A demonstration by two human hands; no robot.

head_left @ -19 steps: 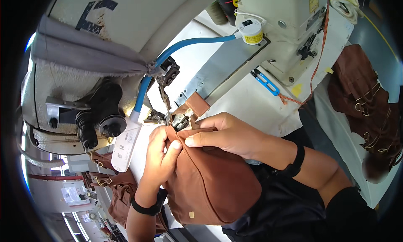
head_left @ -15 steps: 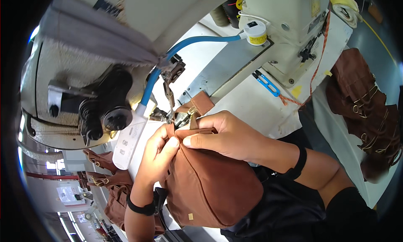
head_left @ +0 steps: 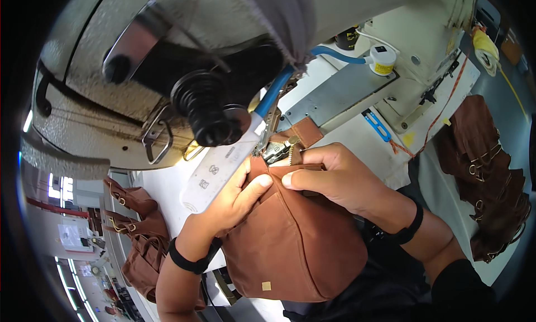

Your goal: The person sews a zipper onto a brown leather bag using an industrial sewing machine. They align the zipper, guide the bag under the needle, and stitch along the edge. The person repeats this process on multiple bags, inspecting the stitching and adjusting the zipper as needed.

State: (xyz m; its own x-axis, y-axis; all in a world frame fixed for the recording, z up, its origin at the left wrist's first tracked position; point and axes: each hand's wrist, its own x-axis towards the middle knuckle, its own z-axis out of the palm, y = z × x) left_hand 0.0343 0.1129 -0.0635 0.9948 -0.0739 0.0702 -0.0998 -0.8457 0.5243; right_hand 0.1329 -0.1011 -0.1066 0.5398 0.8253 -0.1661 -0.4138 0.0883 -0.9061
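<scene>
A brown bag (head_left: 296, 232) hangs below the needle area of a sewing machine (head_left: 111, 104), its top edge up against the presser foot. My left hand (head_left: 237, 196) pinches the bag's edge on the left, thumb on the outside. From the right, my right hand (head_left: 329, 177) grips the same edge, thumb close to the left one and fingers behind the fabric. A metal zipper (head_left: 293, 153) and a brown leather tab (head_left: 307, 132) stick up above the edge. The machine's head hides part of the needle area.
Blue thread snips (head_left: 377, 125) lie on the white table beside an orange cord (head_left: 432, 115). More brown bags are piled at right (head_left: 474, 154) and at left (head_left: 145, 227). A white lamp arm (head_left: 220, 168) juts down just left of my hands.
The view has shifted nearer the machine head, so it fills more of the picture. Both hands keep their hold on the bag at the needle area.
</scene>
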